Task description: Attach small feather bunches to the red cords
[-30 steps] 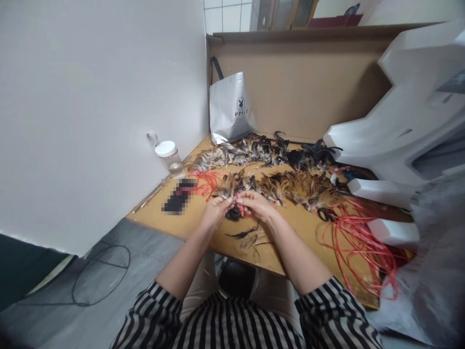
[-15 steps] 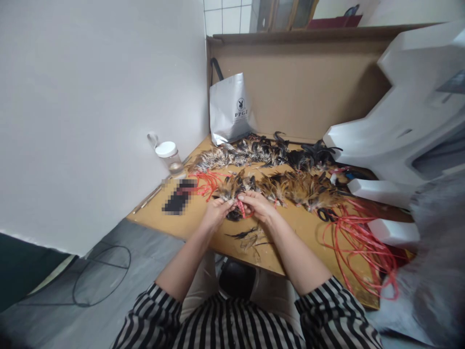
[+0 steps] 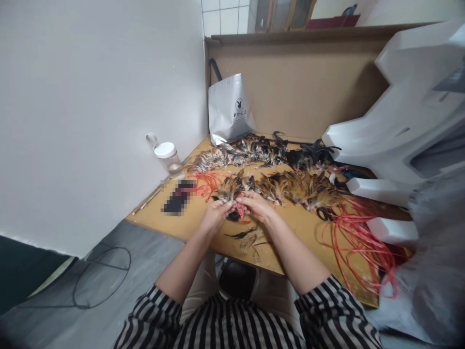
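Note:
My left hand [image 3: 217, 212] is closed, thumb and fingers pinching the base of a brown and black feather bundle [image 3: 228, 188]. Close beside it, my right hand [image 3: 256, 204] pinches a red plastic strip [image 3: 240, 209] that hangs spread out between both hands. The strip meets the feathers at my fingertips, where the exact contact is hidden. Dark feathers [image 3: 232, 216] lie under the hands. Nearer the table's front edge are several loose feathers [image 3: 250, 238].
Brown feather bundles [image 3: 300, 188] and a back row of mottled feathers [image 3: 250, 151] cover the yellow table [image 3: 218, 242]. Black-handled scissors [image 3: 326, 214] and red strips [image 3: 359, 237] lie right. A lidded jar [image 3: 169, 156], a blurred dark object [image 3: 178, 198] and a silver bag [image 3: 228, 109] stand left.
The red strip between my hands has gone from narrow and bunched to wider and flatter. Both hands stay in nearly the same place.

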The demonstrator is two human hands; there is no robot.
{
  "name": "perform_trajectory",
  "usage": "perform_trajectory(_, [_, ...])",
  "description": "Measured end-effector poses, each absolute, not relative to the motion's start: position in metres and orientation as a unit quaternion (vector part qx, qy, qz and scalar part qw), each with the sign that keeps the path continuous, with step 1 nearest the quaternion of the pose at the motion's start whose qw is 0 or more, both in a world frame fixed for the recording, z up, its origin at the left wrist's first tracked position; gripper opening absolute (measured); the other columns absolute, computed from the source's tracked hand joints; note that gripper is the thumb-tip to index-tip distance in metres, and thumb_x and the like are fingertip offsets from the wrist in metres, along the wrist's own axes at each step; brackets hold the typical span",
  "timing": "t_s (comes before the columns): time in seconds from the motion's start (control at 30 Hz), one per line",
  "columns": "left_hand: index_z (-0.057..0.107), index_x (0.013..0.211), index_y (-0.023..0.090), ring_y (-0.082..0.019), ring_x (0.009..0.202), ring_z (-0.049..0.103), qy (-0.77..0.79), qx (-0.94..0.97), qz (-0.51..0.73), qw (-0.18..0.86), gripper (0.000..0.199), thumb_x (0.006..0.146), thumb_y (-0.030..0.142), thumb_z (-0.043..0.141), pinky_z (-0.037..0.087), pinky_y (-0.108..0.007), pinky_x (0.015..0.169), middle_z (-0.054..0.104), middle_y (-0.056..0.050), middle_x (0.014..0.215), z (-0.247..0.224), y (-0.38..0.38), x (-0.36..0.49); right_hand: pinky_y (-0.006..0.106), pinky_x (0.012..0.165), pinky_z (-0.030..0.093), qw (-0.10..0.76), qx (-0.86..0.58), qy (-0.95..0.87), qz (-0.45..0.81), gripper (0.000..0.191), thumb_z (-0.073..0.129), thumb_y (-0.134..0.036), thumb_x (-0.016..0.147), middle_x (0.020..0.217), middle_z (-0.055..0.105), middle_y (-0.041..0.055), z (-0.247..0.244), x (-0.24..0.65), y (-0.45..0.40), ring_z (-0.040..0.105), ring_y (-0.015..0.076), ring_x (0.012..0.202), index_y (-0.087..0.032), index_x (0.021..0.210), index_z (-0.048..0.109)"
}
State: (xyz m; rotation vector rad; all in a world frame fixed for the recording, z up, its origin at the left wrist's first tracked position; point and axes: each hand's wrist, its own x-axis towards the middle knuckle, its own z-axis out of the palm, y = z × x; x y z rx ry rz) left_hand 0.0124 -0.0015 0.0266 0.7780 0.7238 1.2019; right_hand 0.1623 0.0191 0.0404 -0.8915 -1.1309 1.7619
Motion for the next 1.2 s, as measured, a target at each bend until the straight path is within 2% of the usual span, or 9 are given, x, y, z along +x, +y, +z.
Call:
perform_trajectory(0.17, [0.066, 0.074, 0.012, -0.010, 0.068, 0.060, 0.314, 0.341, 0.544, 0.699, 0.018, 0.060, 0.022, 0.072, 0.045, -0.022, 0.068, 0.066, -0.005, 0.073, 0.025, -0.003, 0.010, 0.014, 0.036, 0.026, 0.461, -0.386, -0.399, 0.692, 0.022, 0.070, -0.028, 0.058, 0.046, 0.050, -0.0050, 0.038, 0.163, 0.023, 0.039, 0.0026, 0.038, -0.014, 0.066, 0.055])
perform_trajectory(0.27, [0.065, 0.073, 0.012, -0.010, 0.068, 0.060, 0.326, 0.333, 0.547, 0.696, 0.018, 0.059, 0.022, 0.073, 0.045, -0.022, 0.069, 0.066, -0.004, 0.073, 0.023, -0.003, 0.008, 0.014, 0.038, 0.031, 0.488, -0.384, -0.360, 0.697, 0.021, 0.071, -0.025, 0.058, 0.051, 0.054, -0.0043, 0.041, 0.165, 0.024, 0.042, 0.0032, 0.041, -0.015, 0.068, 0.054])
perform_trajectory(0.47, [0.066, 0.075, 0.011, -0.013, 0.071, 0.061, 0.317, 0.362, 0.538, 0.692, 0.023, 0.058, 0.025, 0.073, 0.045, -0.025, 0.070, 0.067, -0.007, 0.074, 0.027, -0.005, 0.009, 0.019, 0.048, 0.044, 0.409, -0.350, -0.403, 0.740, 0.019, 0.068, -0.029, 0.064, 0.064, 0.063, 0.0012, 0.040, 0.164, 0.019, 0.054, 0.0076, 0.050, -0.016, 0.073, 0.057])
perform_trajectory(0.67, [0.065, 0.072, 0.012, -0.013, 0.071, 0.061, 0.319, 0.356, 0.539, 0.693, 0.018, 0.060, 0.023, 0.072, 0.045, -0.024, 0.071, 0.067, -0.006, 0.074, 0.026, -0.009, 0.009, 0.022, 0.054, 0.048, 0.437, -0.349, -0.364, 0.745, 0.019, 0.070, -0.023, 0.060, 0.061, 0.063, -0.0005, 0.038, 0.164, 0.021, 0.055, 0.0085, 0.052, -0.017, 0.071, 0.056])
perform_trajectory(0.83, [0.066, 0.080, 0.013, -0.013, 0.078, 0.061, 0.307, 0.336, 0.548, 0.701, 0.021, 0.063, 0.024, 0.071, 0.045, -0.026, 0.076, 0.067, -0.007, 0.083, 0.025, -0.006, 0.003, 0.020, 0.050, 0.043, 0.438, -0.338, -0.373, 0.744, 0.019, 0.071, -0.022, 0.059, 0.058, 0.060, -0.0015, 0.041, 0.165, 0.020, 0.051, 0.0061, 0.047, -0.016, 0.069, 0.056])
perform_trajectory(0.93, [0.066, 0.084, 0.013, -0.015, 0.081, 0.061, 0.302, 0.347, 0.540, 0.705, 0.022, 0.065, 0.024, 0.069, 0.045, -0.028, 0.078, 0.067, -0.008, 0.086, 0.033, -0.004, 0.001, 0.017, 0.042, 0.035, 0.434, -0.342, -0.416, 0.722, 0.019, 0.071, -0.024, 0.058, 0.055, 0.058, -0.0019, 0.042, 0.162, 0.017, 0.044, 0.0037, 0.042, -0.015, 0.066, 0.056])
perform_trajectory(1.07, [0.066, 0.074, 0.012, -0.014, 0.068, 0.061, 0.345, 0.384, 0.519, 0.681, 0.020, 0.060, 0.025, 0.072, 0.047, -0.027, 0.070, 0.067, -0.007, 0.074, 0.043, -0.002, 0.006, 0.017, 0.037, 0.025, 0.443, -0.376, -0.471, 0.663, 0.019, 0.071, -0.024, 0.056, 0.048, 0.056, -0.0032, 0.041, 0.157, 0.015, 0.037, 0.0028, 0.036, -0.014, 0.064, 0.057])
perform_trajectory(1.2, [0.065, 0.069, 0.010, -0.013, 0.059, 0.059, 0.366, 0.406, 0.519, 0.657, 0.024, 0.056, 0.028, 0.074, 0.045, -0.026, 0.064, 0.065, -0.006, 0.065, 0.045, 0.001, 0.011, 0.016, 0.037, 0.026, 0.452, -0.388, -0.476, 0.647, 0.019, 0.070, -0.025, 0.057, 0.049, 0.058, -0.0022, 0.039, 0.157, 0.017, 0.042, 0.0039, 0.038, -0.014, 0.063, 0.056])
